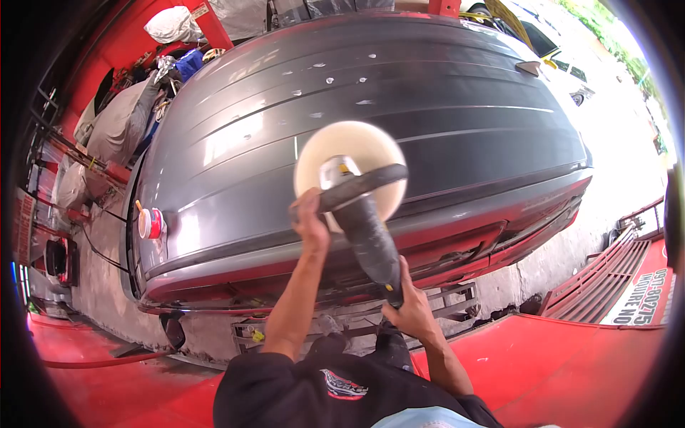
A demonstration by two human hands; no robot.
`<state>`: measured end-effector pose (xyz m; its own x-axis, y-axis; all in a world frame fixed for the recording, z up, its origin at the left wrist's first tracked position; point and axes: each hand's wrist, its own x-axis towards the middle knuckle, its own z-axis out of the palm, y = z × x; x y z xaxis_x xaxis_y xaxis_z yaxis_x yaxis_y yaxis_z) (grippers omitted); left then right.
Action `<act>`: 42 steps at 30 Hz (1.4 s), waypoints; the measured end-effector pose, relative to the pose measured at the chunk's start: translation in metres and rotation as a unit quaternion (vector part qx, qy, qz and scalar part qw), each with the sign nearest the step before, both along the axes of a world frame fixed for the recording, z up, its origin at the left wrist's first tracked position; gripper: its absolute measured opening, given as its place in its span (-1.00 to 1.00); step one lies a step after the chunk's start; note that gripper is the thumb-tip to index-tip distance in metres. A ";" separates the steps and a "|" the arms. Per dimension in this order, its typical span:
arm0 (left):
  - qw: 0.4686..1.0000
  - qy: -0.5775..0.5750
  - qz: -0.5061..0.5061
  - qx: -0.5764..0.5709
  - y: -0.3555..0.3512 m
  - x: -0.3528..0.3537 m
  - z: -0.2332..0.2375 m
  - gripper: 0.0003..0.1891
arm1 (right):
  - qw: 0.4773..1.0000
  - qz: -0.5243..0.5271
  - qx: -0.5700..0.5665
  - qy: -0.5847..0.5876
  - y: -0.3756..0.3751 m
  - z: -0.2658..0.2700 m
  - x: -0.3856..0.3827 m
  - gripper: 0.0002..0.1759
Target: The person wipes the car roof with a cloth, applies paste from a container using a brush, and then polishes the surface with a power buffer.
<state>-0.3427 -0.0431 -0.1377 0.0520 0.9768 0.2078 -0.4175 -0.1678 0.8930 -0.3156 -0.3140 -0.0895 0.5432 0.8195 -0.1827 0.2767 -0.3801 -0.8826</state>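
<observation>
Left hand (pixel 312 227): fingers round front handle (pixel 362 187)
Right hand (pixel 415 312): fingers gripping polisher (pixel 369 242) rear
Polisher pad (pixel 351 140): over car roof (pixel 471 85), contact unclear
Buffing: apparently the step; next stroke calls for levelness
White spots (pixel 330 80): beyond pad

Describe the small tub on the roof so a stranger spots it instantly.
Find the big grey roof, then follow its near edge to the left end. A small tub sits there, left of the polisher. Its red and white sides and orange stick set it apart from the polisher's cream pad.
</observation>
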 end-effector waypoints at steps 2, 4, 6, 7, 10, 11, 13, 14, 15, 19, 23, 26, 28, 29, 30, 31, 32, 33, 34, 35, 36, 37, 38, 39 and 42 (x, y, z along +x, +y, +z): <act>0.996 0.033 0.013 0.079 0.036 -0.037 -0.020 -0.60 | 0.999 0.032 0.017 -0.013 0.021 -0.005 -0.004 0.17; 0.997 -0.078 0.016 0.005 0.050 -0.065 -0.001 -0.56 | 0.996 0.093 0.010 -0.011 0.047 -0.002 -0.009 0.15; 0.996 -0.080 -0.030 0.005 0.073 -0.112 -0.003 -0.54 | 0.991 0.127 0.029 -0.020 0.070 -0.006 -0.019 0.15; 0.996 -0.080 -0.027 0.005 0.081 -0.127 -0.001 -0.54 | 0.985 0.161 0.052 -0.027 0.083 -0.010 -0.026 0.15; 0.992 -0.117 0.046 0.009 0.098 -0.180 0.001 -0.53 | 0.976 0.204 0.056 -0.043 0.116 -0.020 -0.048 0.14; 0.992 -0.122 0.031 0.013 0.098 -0.191 0.015 -0.54 | 0.971 0.231 0.050 -0.044 0.126 -0.022 -0.056 0.14; 0.989 -0.119 0.087 -0.028 0.101 -0.206 0.021 -0.57 | 0.966 0.241 0.071 -0.056 0.142 -0.025 -0.070 0.14; 0.990 -0.125 0.058 -0.006 0.110 -0.222 0.014 -0.57 | 0.964 0.251 0.055 -0.062 0.149 -0.023 -0.074 0.14; 0.991 -0.131 0.027 0.015 0.116 -0.234 0.007 -0.57 | 0.962 0.261 0.040 -0.068 0.153 -0.022 -0.077 0.15; 0.982 -0.151 0.105 -0.050 0.114 -0.221 0.011 -0.54 | 0.962 0.259 0.049 -0.076 0.152 -0.021 -0.077 0.15; 0.991 -0.130 0.039 -0.006 0.098 -0.171 0.001 -0.51 | 0.974 0.224 0.002 -0.017 0.122 -0.013 -0.045 0.13; 0.995 -0.091 0.022 0.035 0.075 -0.111 -0.006 -0.49 | 0.984 0.162 0.037 -0.063 0.090 -0.015 -0.017 0.11; 0.997 -0.069 0.017 0.040 0.055 -0.065 -0.011 -0.53 | 0.992 0.092 0.043 -0.078 0.067 -0.016 0.006 0.13; 0.997 -0.041 0.023 0.062 0.038 -0.041 -0.005 -0.56 | 0.991 0.102 0.045 -0.075 0.055 -0.016 0.018 0.13; 0.990 -0.004 -0.015 0.139 0.031 -0.022 -0.011 -0.58 | 0.996 0.066 0.039 -0.052 0.044 -0.016 0.031 0.12; 0.992 -0.012 0.009 0.126 0.012 0.004 0.014 -0.70 | 0.999 0.028 0.031 -0.029 0.033 -0.015 0.044 0.12; 0.995 -0.088 -0.045 0.029 -0.004 0.029 0.023 -0.76 | 0.999 0.007 0.032 -0.037 0.023 -0.013 0.056 0.11; 0.985 -0.110 -0.114 0.066 -0.012 0.048 0.033 -0.77 | 0.998 -0.015 0.031 -0.045 0.014 -0.010 0.067 0.10; 0.976 -0.123 -0.171 0.048 -0.022 0.064 0.040 -0.75 | 0.998 -0.028 -0.005 -0.050 0.003 -0.008 0.080 0.10; 0.969 -0.125 -0.209 0.047 -0.030 0.080 0.040 -0.74 | 0.998 -0.026 -0.006 -0.049 -0.007 -0.006 0.090 0.10; 0.957 -0.152 -0.239 0.055 -0.037 0.099 0.035 -0.79 | 0.998 -0.053 -0.016 -0.039 -0.017 -0.005 0.100 0.11; 0.960 -0.182 -0.214 -0.001 -0.056 0.121 0.035 -0.85 | 0.996 -0.079 -0.027 -0.028 -0.027 -0.007 0.109 0.11; 0.950 -0.200 -0.240 -0.009 -0.065 0.142 0.024 -0.91 | 0.994 -0.093 -0.014 -0.063 -0.039 -0.014 0.117 0.12; 0.931 -0.250 -0.255 -0.082 -0.080 0.160 0.031 -0.92 | 0.990 -0.105 0.002 -0.096 -0.049 -0.021 0.123 0.13; 0.916 -0.199 -0.331 -0.104 -0.102 0.211 0.033 -0.85 | 0.970 -0.153 0.042 -0.186 -0.072 -0.037 0.143 0.08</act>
<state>-0.1312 -0.1453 -0.1046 0.6087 0.7788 0.1512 -0.6653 0.3972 0.6322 -0.1730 -0.3862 -0.1264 0.7791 0.6128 0.1325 0.4667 -0.4257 -0.7752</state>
